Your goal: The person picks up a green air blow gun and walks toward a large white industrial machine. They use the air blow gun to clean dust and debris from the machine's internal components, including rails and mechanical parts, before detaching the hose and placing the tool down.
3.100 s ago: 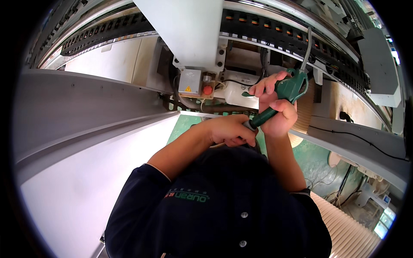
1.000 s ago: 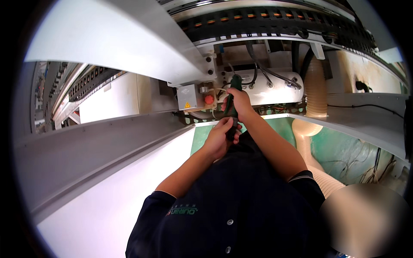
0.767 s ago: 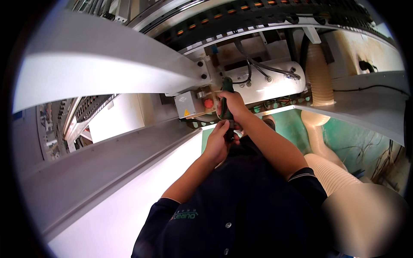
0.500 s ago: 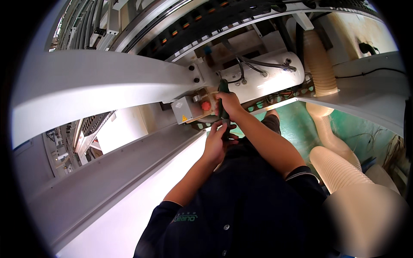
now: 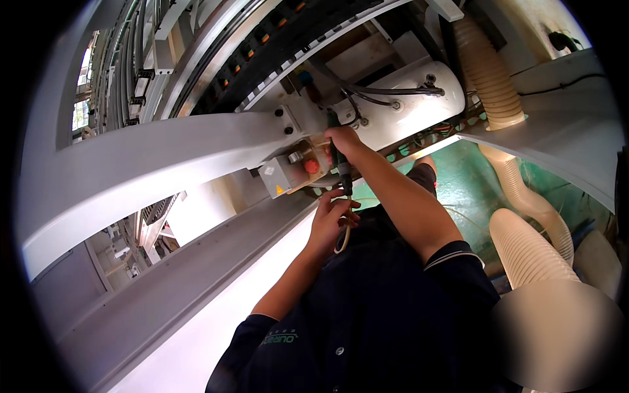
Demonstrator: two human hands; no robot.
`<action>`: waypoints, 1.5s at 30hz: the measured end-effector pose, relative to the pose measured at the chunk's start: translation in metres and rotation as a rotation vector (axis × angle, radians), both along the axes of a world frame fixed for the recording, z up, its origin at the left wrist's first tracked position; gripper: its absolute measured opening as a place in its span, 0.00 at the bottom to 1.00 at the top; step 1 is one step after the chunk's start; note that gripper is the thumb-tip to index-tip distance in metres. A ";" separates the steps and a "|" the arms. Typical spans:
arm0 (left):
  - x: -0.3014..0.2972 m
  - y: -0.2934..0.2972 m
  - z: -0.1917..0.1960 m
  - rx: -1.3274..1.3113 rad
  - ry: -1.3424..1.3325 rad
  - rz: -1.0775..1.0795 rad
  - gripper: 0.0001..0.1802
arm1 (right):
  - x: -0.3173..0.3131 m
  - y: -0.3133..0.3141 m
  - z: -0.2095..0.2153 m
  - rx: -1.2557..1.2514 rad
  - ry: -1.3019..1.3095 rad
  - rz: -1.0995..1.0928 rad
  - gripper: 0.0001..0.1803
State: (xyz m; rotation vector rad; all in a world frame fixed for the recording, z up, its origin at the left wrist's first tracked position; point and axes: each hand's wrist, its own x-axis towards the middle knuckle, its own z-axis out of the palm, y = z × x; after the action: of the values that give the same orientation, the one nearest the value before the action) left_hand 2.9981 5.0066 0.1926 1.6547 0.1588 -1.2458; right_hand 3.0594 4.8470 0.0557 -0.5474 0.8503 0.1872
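A dark green, long-bodied handheld tool (image 5: 340, 160) with a black end sleeve runs up and down at the middle of the view. My right hand (image 5: 344, 141) is wrapped round its upper body, and the tip beyond is partly hidden. From the black lower end comes a thin beige cord (image 5: 346, 237), bent into a small loop against my shirt. Just below the tool, my left hand (image 5: 327, 219) has its fingers curled onto this cord. Immediately left of the tool sits a grey box with a red round knob (image 5: 312, 166) and a yellow warning label.
A white cylindrical tank (image 5: 416, 98) with black hoses lies beyond my right hand. A thick white beam (image 5: 151, 141) crosses on the left, above a grey frame rail (image 5: 196, 252). Ribbed beige ducts (image 5: 524, 245) stand at the right over a green floor (image 5: 452, 177).
My left hand has come off the tool's black lower end and down onto the cord, which now shows as a loop. My right hand stays on the tool. The view has shifted slightly.
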 end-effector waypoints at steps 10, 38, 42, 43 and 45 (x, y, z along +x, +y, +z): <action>0.001 -0.014 0.005 -0.011 -0.026 0.011 0.20 | 0.012 -0.011 0.005 -0.021 0.020 0.024 0.12; -0.004 0.009 -0.011 -0.179 -0.062 -0.075 0.18 | 0.002 -0.022 0.079 -0.236 -0.185 0.048 0.12; 0.011 0.007 -0.002 -0.189 -0.130 -0.036 0.17 | -0.010 -0.025 0.103 -0.316 -0.239 0.123 0.11; 0.017 0.008 -0.001 -0.207 -0.161 -0.014 0.17 | -0.015 -0.026 0.114 -0.341 -0.247 0.144 0.11; 0.031 0.006 0.009 -0.266 -0.239 0.070 0.14 | -0.025 -0.027 0.134 -0.361 -0.306 0.137 0.10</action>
State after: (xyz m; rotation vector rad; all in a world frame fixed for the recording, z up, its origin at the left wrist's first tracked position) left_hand 3.0296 5.0126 0.2020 1.5367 -0.0922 -0.9628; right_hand 3.0345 4.8204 0.1898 -0.9484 0.5486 0.0707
